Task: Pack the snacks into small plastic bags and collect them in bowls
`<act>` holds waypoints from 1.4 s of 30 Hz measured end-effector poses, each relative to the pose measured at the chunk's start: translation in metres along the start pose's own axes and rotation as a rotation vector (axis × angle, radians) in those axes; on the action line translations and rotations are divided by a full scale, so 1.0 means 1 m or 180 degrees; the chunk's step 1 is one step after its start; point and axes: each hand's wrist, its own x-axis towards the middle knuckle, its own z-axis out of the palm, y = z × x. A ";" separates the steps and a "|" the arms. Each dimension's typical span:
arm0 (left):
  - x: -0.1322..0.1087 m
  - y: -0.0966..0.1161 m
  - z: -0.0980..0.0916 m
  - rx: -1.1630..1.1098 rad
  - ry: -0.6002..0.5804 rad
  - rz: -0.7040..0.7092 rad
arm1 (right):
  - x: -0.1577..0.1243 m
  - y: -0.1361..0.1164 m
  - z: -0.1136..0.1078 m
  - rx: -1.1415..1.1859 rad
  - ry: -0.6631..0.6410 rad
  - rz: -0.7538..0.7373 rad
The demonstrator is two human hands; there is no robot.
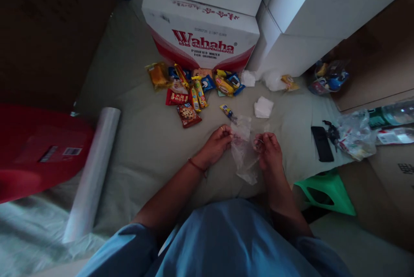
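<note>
Between my two hands hangs a thin clear plastic bag (244, 156), crumpled and see-through. My left hand (219, 141) pinches its left edge, and my right hand (269, 150) is closed on its right side. Just beyond the bag lies a small yellow and blue wrapped snack (228, 112), whose near end meets the plastic. A folded white tissue (263, 107) rests on the sheet past my right hand. Further off to the left is a brown cookie packet (188, 115), at the near end of a pile of snack packets (199, 94).
A Wahaha carton (200, 40) stands behind the snacks. Left are a roll of clear film (93, 173) and a red bag (42, 152). Right lie a black phone (322, 144), a crumpled plastic bag (357, 135), plastic bottles (393, 115) and a green plastic item (343, 193).
</note>
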 end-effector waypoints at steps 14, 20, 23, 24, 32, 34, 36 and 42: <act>0.006 -0.010 0.001 0.0392 0.0741 0.0724 | -0.006 0.014 0.000 -0.1023 -0.0458 0.0011; -0.004 -0.003 0.001 0.1581 0.0964 0.0794 | -0.007 0.006 0.007 -0.0784 -0.0007 -0.0353; -0.008 -0.006 0.006 0.2047 0.0724 0.0588 | -0.010 0.004 0.011 -0.0720 0.0027 -0.0387; -0.008 -0.007 0.008 0.2199 0.0802 0.0575 | -0.011 0.005 0.012 -0.0702 0.0004 -0.0398; -0.011 -0.008 0.004 0.1623 0.0543 -0.0072 | -0.012 0.005 0.005 -0.0592 -0.0294 -0.0276; -0.019 -0.005 -0.002 0.1018 0.0622 -0.0255 | -0.010 0.000 -0.004 -0.0489 -0.0192 -0.0198; -0.030 -0.003 -0.007 0.0310 0.0729 -0.0428 | -0.006 -0.005 -0.014 -0.0318 -0.0122 -0.0034; -0.052 0.003 -0.013 -0.0733 0.1348 -0.0259 | 0.006 0.003 -0.035 0.0374 -0.0052 0.0470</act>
